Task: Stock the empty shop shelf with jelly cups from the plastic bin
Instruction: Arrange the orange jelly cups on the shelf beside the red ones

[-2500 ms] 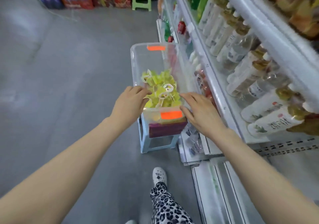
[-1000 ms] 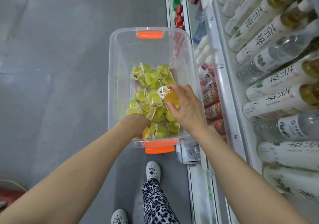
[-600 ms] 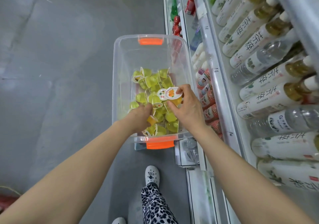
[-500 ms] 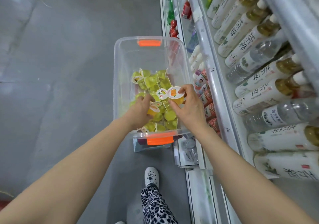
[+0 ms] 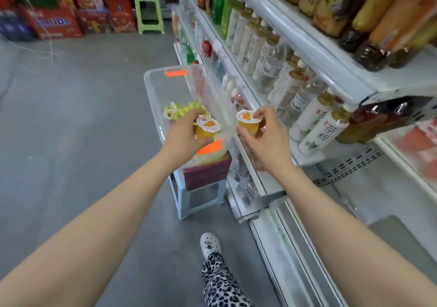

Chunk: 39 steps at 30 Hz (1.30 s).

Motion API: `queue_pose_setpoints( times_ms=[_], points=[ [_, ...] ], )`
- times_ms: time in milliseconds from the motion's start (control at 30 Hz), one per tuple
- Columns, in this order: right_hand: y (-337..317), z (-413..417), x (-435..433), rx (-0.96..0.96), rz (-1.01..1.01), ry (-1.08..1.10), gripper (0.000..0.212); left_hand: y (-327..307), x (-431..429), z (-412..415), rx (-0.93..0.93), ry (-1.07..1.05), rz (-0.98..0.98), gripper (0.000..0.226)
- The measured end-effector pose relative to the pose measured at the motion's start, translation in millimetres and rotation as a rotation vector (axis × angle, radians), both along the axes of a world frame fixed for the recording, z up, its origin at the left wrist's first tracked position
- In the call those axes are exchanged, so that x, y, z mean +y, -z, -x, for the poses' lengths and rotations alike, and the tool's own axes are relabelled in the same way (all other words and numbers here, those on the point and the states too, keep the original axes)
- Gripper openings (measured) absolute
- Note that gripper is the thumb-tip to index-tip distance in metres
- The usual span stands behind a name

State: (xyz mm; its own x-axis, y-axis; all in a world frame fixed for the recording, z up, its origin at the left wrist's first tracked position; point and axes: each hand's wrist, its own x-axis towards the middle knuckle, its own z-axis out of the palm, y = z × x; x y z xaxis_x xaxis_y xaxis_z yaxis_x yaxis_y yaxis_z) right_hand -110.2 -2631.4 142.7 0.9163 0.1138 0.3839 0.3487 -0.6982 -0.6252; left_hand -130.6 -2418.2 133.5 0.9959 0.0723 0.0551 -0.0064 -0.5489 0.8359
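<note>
Orange jelly cups, one pinched upright in each hand: left hand [image 5: 186, 134] holds its cup [image 5: 207, 128] over the clear bin [image 5: 156, 86], right hand [image 5: 267, 138] holds its cup [image 5: 248, 122] beside the shelf [image 5: 314, 157]. They look light, thin-walled and foil-lidded; grip the sides gently. Bottles [image 5: 319, 127] crowd the shelf; green cups [image 5: 182, 111] remain binned

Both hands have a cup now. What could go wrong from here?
1. The left hand and right hand each pinch one orange cup with the fingertips only; either cup could slip while it is carried to the shelf.
2. The bin sits on a small stool and overhangs it; a knock from an arm might tip it.
3. Bottles stand right beside the right hand and could be bumped over.
</note>
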Motion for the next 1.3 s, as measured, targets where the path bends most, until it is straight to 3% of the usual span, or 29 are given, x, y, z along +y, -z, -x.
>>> queue_pose_setpoints(
  times_ms=[300, 833, 1100, 1300],
  points=[
    [-62, 152, -70, -0.143, 0.004, 0.230, 0.038, -56, -72, 102, -0.241, 0.257, -0.049, 0.063],
    [-118, 377, -257, -0.216, 0.012, 0.835, 0.039, -122, -289, 215, -0.338, 0.785, -0.045, 0.058],
    [-129, 484, -368, -0.219, 0.035, 1.033, 0.040, -143, -435, 289, -0.446, 0.941, -0.001, 0.056],
    [-139, 551, -469, -0.183, 0.039, 1.101, 0.039, -155, -544, 345, -0.430, 0.994, 0.003, 0.059]
  ],
)
